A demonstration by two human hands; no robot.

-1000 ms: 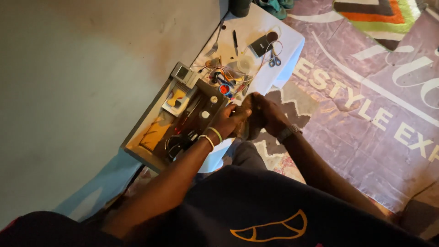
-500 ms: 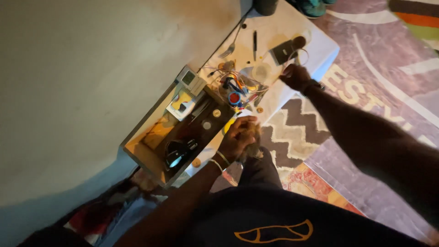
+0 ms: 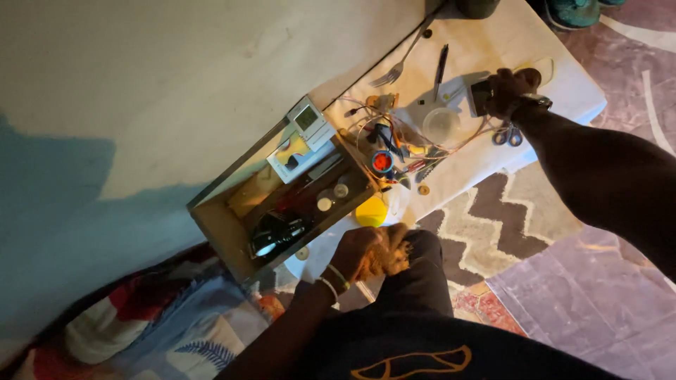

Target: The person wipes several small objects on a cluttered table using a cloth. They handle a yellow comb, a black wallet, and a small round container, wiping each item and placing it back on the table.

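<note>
My left hand point(image 3: 358, 253) is closed around a brown fuzzy lump point(image 3: 391, 255) held over my knee, just below the table's near edge. My right hand point(image 3: 505, 91), a watch on its wrist, reaches far across the white table point(image 3: 493, 49) and rests on a small dark box-like device point(image 3: 482, 96); whether it grips the device I cannot tell. Beside it lie a clear round lid point(image 3: 441, 123) and small scissors point(image 3: 508, 135). A tangle of coloured wires with a red round part point(image 3: 382, 162) sits between the two hands.
An open cardboard box point(image 3: 232, 211) holds tools, a black coiled item and small round parts. A white meter with a screen point(image 3: 310, 121), a fork point(image 3: 394, 69), a pen point(image 3: 440, 62) and a yellow disc point(image 3: 371, 211) lie on the table. Patterned rugs cover the floor.
My right hand left the brown lump and reached out to the dark device at the table's far end. My left hand kept the lump and sank toward my knee. The view shifted.
</note>
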